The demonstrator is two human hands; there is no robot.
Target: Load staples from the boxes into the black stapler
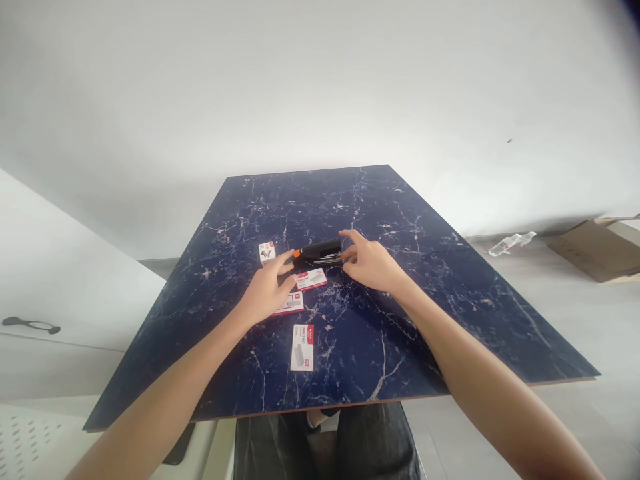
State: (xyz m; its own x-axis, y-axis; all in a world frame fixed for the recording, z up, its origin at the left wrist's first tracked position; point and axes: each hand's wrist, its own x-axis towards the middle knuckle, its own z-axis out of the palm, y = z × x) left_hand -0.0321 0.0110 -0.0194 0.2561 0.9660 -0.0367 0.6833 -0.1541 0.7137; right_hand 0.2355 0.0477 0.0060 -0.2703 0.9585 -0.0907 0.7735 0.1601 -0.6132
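A black stapler with an orange piece at its left end lies crosswise on the dark blue marbled table. Its upper arm is raised from the base, and a metal strip shows between them. My left hand has its fingers closed at the orange end. At the other end, my right hand holds the stapler between thumb and fingers, with the index finger reaching over the top arm. Just below the stapler is a red-and-white staple box. Another staple box is partly covered by my left hand.
Nearer me on the table lies a third staple box. A small white box stands beyond my left fingers. A white wall rises behind the table. On the floor at right are flattened cardboard and a clear plastic item.
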